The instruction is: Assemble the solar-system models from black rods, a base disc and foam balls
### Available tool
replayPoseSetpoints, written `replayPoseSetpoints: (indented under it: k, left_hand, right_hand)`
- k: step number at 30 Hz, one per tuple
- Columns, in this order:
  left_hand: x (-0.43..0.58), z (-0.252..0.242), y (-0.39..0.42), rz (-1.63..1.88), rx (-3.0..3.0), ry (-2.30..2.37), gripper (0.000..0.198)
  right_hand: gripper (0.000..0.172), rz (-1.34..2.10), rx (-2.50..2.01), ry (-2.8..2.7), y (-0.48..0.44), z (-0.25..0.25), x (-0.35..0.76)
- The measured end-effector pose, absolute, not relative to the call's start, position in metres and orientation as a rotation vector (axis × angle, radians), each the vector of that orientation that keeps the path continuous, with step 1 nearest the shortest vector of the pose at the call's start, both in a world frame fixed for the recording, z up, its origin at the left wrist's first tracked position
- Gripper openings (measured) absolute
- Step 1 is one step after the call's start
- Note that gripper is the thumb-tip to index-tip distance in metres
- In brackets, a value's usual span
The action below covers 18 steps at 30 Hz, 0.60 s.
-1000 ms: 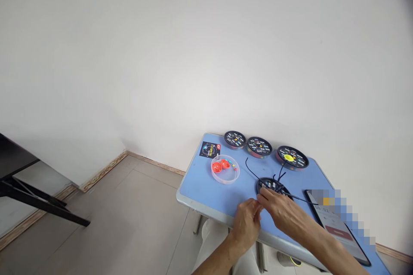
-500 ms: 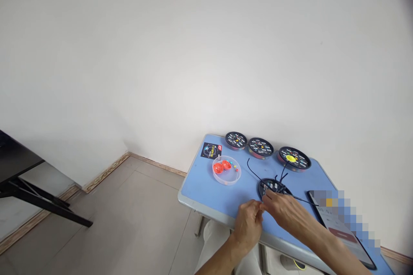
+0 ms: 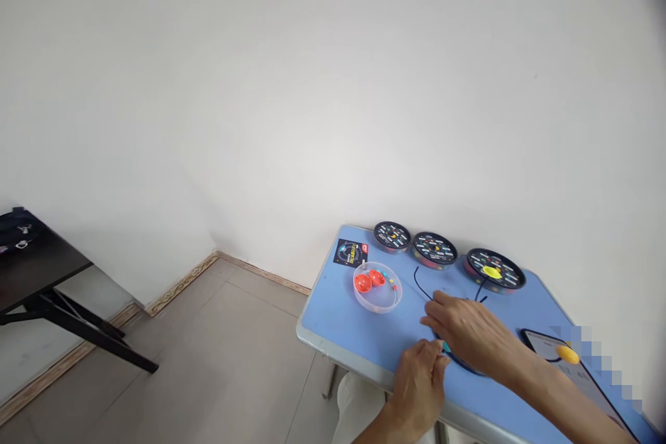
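My left hand [image 3: 420, 383] is closed, its thumb and fingertips pinched together at the table's front edge. Right at those fingertips a small teal piece [image 3: 446, 346] shows, partly covered by my right hand [image 3: 465, 327]. The right hand is curled over a black disc [image 3: 465, 365], and I cannot make out what its fingers hold. Around it, thin black rods stick out: one rod [image 3: 422, 283] to the left, another rod [image 3: 481, 290] carrying a yellow cup-like piece [image 3: 492, 272], and a yellow ball [image 3: 567, 354] on the right.
On the blue table [image 3: 343, 312], a clear round tray [image 3: 379, 306] holds two red half shells [image 3: 363, 283] and small coloured beads. A dark card [image 3: 349, 252] lies behind it. Three round boxes [image 3: 393, 236] line the wall. A tablet [image 3: 593, 385] lies right. A black table [image 3: 46, 270] stands left.
My hands have drawn slightly apart, and the teal piece shows between them. The yellow ball now shows above the tablet. The view has shifted, moving the table right and down.
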<state>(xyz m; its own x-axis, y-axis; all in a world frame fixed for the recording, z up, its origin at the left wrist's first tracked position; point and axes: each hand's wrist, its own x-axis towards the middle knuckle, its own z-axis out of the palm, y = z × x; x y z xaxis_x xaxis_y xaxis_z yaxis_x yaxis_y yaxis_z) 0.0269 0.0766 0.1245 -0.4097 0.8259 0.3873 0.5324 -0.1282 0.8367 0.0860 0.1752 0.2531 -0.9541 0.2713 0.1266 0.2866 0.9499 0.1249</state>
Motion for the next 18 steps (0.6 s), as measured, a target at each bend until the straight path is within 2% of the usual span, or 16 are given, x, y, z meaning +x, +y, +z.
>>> replayPoseSetpoints:
  k: [4, 9, 12, 18]
  left_hand:
    - [0.027, 0.118, 0.077, 1.495, 1.499, 1.898, 0.034]
    - [0.024, 0.113, 0.075, 1.499, 1.452, 1.822, 0.039]
    - [0.024, 0.110, 0.075, 1.512, 1.454, 1.783, 0.044]
    - [0.027, 0.113, 0.074, 1.493, 1.403, 1.817, 0.044]
  right_hand:
    - [0.028, -0.060, -0.601, -3.220, 0.169, 0.279, 0.025]
    - [0.015, -0.027, -0.665, -3.455, 0.172, 0.264, -0.034]
    - [0.030, 0.013, -0.686, -3.585, 0.174, 0.251, -0.051]
    - [0.032, 0.117, -0.762, -3.712, 0.177, 0.240, -0.060]
